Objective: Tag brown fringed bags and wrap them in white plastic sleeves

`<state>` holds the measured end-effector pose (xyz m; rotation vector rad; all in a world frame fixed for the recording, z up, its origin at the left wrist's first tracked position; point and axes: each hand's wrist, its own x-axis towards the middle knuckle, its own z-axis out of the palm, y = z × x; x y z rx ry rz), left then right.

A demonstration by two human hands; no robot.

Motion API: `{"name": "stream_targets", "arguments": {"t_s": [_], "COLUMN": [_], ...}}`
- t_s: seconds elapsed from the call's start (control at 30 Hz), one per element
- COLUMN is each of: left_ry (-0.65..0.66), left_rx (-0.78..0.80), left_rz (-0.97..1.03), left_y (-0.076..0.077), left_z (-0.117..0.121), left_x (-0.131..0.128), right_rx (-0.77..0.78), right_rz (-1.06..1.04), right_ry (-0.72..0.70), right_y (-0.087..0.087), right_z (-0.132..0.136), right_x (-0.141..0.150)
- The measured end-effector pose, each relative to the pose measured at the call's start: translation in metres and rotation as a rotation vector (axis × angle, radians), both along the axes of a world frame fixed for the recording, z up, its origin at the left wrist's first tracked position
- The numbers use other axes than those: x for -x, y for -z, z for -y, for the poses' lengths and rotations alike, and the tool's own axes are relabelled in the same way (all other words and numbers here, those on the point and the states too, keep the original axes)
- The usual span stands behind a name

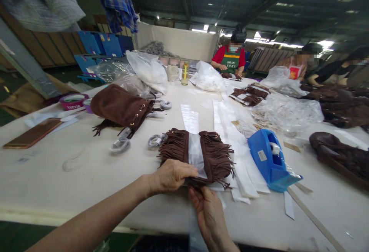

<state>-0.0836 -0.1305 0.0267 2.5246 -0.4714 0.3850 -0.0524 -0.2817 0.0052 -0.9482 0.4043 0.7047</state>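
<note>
A brown fringed suede bag (175,146) lies on the table before me, with a translucent white strip (197,152) running across its middle. My left hand (172,176) is closed on the bag's near edge, its thumb and fingers over the end of the strip. Below that edge my right hand (208,209) has its fingers closed at the strip's lower part, which hangs toward the table's front edge; the fingertips are partly hidden under the bag. Coiled grey cords with pale bands lie to the left, beside a brown drawstring bag (118,104) with fringe and eyelets.
A blue tape dispenser (266,159) stands to the right, next to white strips (242,167). A phone-like brown slab (33,132) and tape rolls (73,101) lie left. Plastic bags and a jar (185,73) stand at the back. Co-workers handle brown goods across the table.
</note>
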Motion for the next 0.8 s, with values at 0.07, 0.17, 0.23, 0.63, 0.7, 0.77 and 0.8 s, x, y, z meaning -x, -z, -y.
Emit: {"name": "stream_targets", "arguments": {"t_s": [0.07,0.17,0.23,0.63,0.7,0.77,0.8], "left_ry": [0.006,-0.006,-0.013,-0.152,-0.153,-0.155,-0.158], "left_rx": [-0.028,-0.110,-0.180,-0.186,-0.178,-0.171,-0.169], "left_rz": [0.097,0.186,0.207,0.394,0.387,0.378,0.373], "left_y": [0.005,0.008,0.011,0.038,0.036,0.034,0.034], "left_z": [0.003,0.008,0.010,0.019,0.019,0.019,0.019], "left_x": [0.003,0.010,0.014,0.014,0.015,0.015,0.015], "right_rx": [-0.009,-0.022,-0.020,0.528,0.516,0.505,0.502], "right_rz": [0.009,0.044,0.082,1.592,1.695,1.736,1.764], "right_ry": [-0.001,-0.031,-0.142,-0.682,-0.750,-0.782,-0.781], "right_y": [0.002,0.002,0.000,0.040,0.047,0.050,0.051], "right_z": [-0.001,0.000,0.007,0.135,0.136,0.133,0.131], "right_x": [-0.001,-0.006,-0.012,-0.018,-0.019,-0.022,-0.023]}}
